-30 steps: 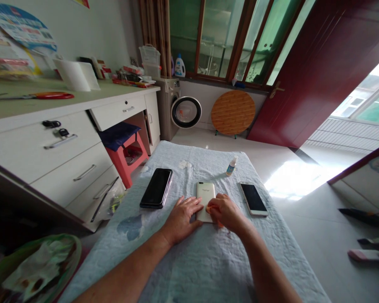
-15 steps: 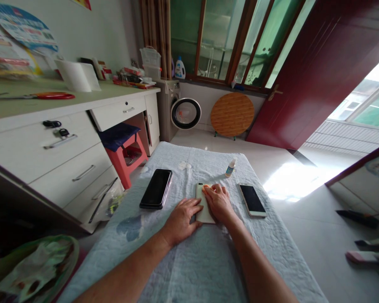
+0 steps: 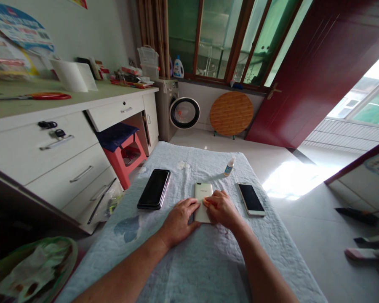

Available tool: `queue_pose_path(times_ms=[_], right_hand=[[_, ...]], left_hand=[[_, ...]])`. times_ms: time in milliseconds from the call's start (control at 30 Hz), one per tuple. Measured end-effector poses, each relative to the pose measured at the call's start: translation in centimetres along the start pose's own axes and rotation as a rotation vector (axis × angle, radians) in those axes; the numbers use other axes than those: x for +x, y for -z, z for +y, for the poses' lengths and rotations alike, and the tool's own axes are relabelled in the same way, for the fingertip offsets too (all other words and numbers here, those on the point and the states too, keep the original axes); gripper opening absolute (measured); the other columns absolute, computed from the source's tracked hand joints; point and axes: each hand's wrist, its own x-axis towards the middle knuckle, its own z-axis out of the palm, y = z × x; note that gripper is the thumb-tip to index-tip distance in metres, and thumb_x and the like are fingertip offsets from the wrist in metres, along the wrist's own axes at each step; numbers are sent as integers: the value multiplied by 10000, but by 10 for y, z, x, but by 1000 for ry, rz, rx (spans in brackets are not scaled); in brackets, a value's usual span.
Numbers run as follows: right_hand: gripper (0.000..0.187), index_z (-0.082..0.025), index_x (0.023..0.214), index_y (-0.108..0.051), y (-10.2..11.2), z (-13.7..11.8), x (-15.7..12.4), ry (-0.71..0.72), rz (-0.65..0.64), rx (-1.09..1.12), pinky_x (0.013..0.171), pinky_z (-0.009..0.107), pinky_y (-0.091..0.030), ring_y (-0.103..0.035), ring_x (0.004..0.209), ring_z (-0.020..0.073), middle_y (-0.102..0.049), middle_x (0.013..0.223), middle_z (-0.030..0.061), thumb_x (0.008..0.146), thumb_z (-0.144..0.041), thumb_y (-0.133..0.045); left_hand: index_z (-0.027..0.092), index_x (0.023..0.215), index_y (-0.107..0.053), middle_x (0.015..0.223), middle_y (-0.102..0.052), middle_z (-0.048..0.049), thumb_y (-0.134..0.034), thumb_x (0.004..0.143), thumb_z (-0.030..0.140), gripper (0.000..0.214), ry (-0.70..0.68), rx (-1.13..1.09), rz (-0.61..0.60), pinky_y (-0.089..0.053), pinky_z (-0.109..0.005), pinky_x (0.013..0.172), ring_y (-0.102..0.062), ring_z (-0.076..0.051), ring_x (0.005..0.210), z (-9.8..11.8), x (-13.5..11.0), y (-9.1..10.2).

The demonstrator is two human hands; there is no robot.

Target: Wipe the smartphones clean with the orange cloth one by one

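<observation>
A white smartphone lies back side up on the cloth-covered table. My left hand holds it by the left side and lower edge, fingertips on the case and thumb at the bottom. Pinched in my right hand is a small orange cloth, pressed against the middle of the phone's back; most of the cloth is hidden by the fingers. To the left rests a black phone, screen up. A white phone with a dark screen lies to the right. Behind them stands a small spray bottle.
A light blue quilted cloth covers the table. On the left are a white desk, a red stool and a bin. An open-door washing machine and a round wooden tabletop stand behind.
My right hand has slid the orange cloth down the phone's back, from near the camera to the middle, uncovering the upper part. My left hand stays on the phone.
</observation>
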Motion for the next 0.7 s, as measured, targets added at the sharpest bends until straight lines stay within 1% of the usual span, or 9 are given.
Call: queue_pose_path(times_ms=[67,167,267,367,467,700], right_hand=[[281,-202,893,-697,-2,2,5,-65,57,-29,797,272,-312,-457,852,160,-559,866,41,936,-264,-426],[332,-222,991,-657,-6,4,13,-168,93,-87,820,285,-311,-449,905,180,-555,942,53,976,-352,-352],[332,-234,1083,-600,-10,6,20,-256,105,-153,818,307,-312,-448,925,197,-550,1007,66,986,-364,-309],[312,-234,1121,-566,-13,7,23,-315,118,-190,793,318,-317,-453,942,213,-553,1035,78,981,-353,-315],[298,-233,1075,-594,-12,8,22,-348,121,-194,777,319,-313,-460,941,219,-565,1028,83,968,-351,-342],[328,-184,825,-684,1,7,11,-343,56,-157,763,294,-303,-489,902,197,-607,922,82,923,-352,-419]], left_hand=[[197,1242,-568,1288,-538,-90,-677,773,315,495,8,18,-1,-354,-387,1074,-492,-260,1202,0,0,0],[201,1237,-577,1293,-540,-89,-673,765,273,487,18,29,-8,-354,-387,1076,-496,-259,1201,1,1,1],[215,1230,-582,1287,-546,-83,-665,759,248,480,18,38,-8,-361,-392,1070,-500,-258,1196,3,1,2],[213,1225,-585,1275,-552,-81,-668,753,238,480,17,47,-4,-367,-388,1067,-503,-257,1191,4,1,2],[211,1227,-581,1275,-550,-79,-672,754,244,483,15,47,3,-368,-381,1068,-500,-255,1192,4,1,2],[205,1244,-559,1286,-541,-75,-680,760,269,504,17,54,2,-359,-373,1071,-496,-250,1191,4,0,1]])
